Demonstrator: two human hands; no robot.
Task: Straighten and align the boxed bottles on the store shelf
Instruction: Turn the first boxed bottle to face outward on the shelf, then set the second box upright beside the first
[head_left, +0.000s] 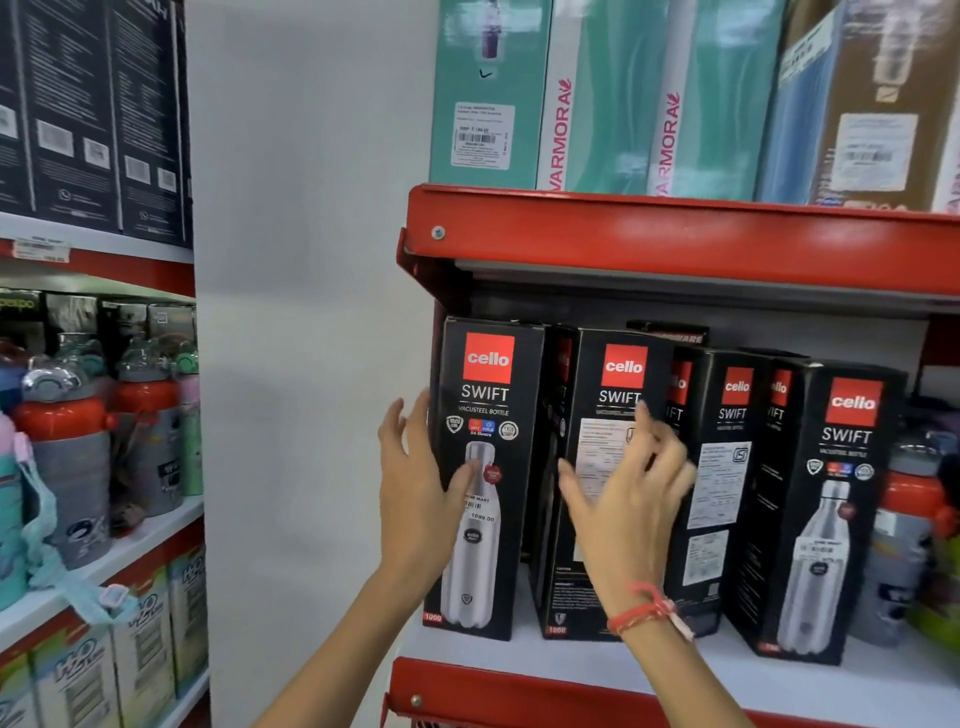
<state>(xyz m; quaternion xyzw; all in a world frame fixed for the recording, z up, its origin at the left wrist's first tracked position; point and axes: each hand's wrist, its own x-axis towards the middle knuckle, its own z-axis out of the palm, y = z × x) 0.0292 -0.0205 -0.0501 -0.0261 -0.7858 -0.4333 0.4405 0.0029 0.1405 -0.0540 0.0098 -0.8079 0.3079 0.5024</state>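
Leftmost black boxed bottle stands upright at the left end of the white shelf, front face outward. Left hand is spread wide — palm against the box's left edge, thumb on its front. Just right of that box, a second box is turned slightly; right hand, blurred, hangs before it — fingers splayed, holding nothing. Two more boxes stand farther right.
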